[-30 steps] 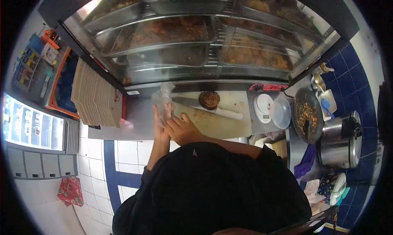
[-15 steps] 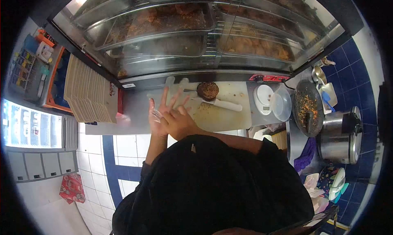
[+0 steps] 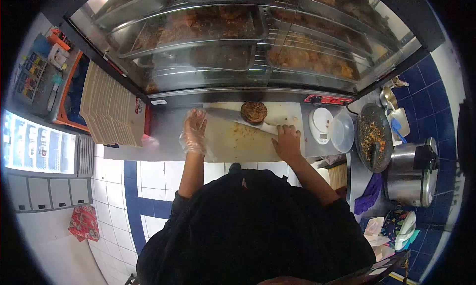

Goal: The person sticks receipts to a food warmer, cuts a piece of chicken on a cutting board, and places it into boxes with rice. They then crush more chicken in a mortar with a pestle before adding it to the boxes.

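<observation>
My left hand wears a clear plastic glove, loose around the wrist. It is held over the left end of the cutting board, fingers loosely bent and nothing visible in them. My bare right hand has its fingers over the end of the white handle of a knife and grips it. The wide blade lies slantwise on the pale cutting board, its tip near my left hand. Just behind the blade sits a round, dark brown, crumbly-topped piece. Brown crumbs are scattered on the board.
A glass-fronted cabinet with trays of food stands behind the counter. To the left are stacked cartons. On the right are a white scale, a clear plastic tub, a stone mortar and a steel pot.
My hands have separated: the right left the gloved hand and moved right onto the knife handle. The glove now covers the left hand to the wrist. The knife has shifted slightly left.
</observation>
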A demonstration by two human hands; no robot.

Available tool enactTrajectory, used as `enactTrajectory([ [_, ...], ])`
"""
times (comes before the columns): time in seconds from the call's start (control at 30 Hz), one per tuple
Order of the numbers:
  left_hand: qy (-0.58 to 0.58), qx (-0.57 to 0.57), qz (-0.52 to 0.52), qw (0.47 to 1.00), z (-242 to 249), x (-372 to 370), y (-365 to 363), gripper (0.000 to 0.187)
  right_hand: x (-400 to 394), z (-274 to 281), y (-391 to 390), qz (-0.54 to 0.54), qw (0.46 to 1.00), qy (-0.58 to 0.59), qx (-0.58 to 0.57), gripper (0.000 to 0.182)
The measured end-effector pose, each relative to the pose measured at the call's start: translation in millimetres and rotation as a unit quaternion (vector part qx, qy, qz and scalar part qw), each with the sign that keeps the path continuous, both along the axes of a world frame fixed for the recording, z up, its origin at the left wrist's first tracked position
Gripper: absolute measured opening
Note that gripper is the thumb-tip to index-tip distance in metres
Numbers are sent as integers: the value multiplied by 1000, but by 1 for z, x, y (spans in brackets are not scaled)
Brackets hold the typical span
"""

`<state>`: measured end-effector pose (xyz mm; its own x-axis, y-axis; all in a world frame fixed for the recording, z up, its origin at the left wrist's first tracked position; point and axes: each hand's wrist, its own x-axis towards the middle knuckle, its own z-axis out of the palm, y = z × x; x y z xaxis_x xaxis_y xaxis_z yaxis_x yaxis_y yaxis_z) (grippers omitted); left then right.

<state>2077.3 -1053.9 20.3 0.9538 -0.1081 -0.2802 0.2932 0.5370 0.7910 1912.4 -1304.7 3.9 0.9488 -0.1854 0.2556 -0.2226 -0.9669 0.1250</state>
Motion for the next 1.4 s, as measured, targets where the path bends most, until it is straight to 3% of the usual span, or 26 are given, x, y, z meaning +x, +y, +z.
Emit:
enactTrajectory([
  [0.07, 10, -2, 14, 1000, -13, -3, 3, 55, 1, -16, -15, 69, 997, 39, -10, 41],
  [0.17, 19, 1, 36, 999, -23, -10, 3, 53, 4, -8, -13, 75, 985, 66, 142, 37],
  [0.27, 14, 18, 29, 999, -31, -14, 7, 52, 5, -37, -20, 99, 988, 64, 97, 40],
  [0.4, 2, -9, 40, 999, -58, -18, 15, 51, -6, -13, -3, 123, 969, 71, 201, 45],
  [0.5, 5, 0, 57, 998, -48, -29, 13, 50, -23, 2, 5, 114, 941, 124, 292, 48],
  [0.6, 32, 65, 93, 993, -27, -38, 5, 44, -38, 18, 4, 86, 924, 163, 334, 50],
  [0.7, -13, 143, 34, 989, -24, -47, 6, 35, -63, 38, -5, 55, 919, 168, 352, 47],
  [0.8, -179, 312, -61, 931, -42, -50, 4, 32, -101, 46, -28, 43, 934, 122, 332, 40],
  [0.87, -161, 359, -79, 916, -36, -59, -8, 35, -130, 45, -46, 48, 930, 56, 360, 36],
  [0.97, -190, 380, -78, 902, -60, -58, -19, 29, -162, 50, -54, -153, 855, 128, 479, 34],
  [1.07, -239, 433, -54, 868, -72, -56, -21, 26, -180, 28, -55, -251, 774, 135, 566, 35],
  [1.17, -233, 454, -23, 860, -52, -60, -16, 27, -182, 26, -42, -177, 858, 76, 476, 35],
  [1.27, -187, 488, 13, 853, -53, -60, -1, 28, -158, 41, -25, -41, 844, 130, 519, 39],
  [1.3, -170, 505, 27, 846, -59, -56, 5, 28, -141, 42, -18, -66, 825, 235, 511, 42],
  [1.33, -135, 494, 83, 855, -84, -51, 9, 26, -134, 17, -12, 41, 846, 191, 496, 46],
  [1.4, -119, 377, 99, 913, -90, -49, 19, 25, -106, 7, 6, 80, 849, 227, 471, 48],
])
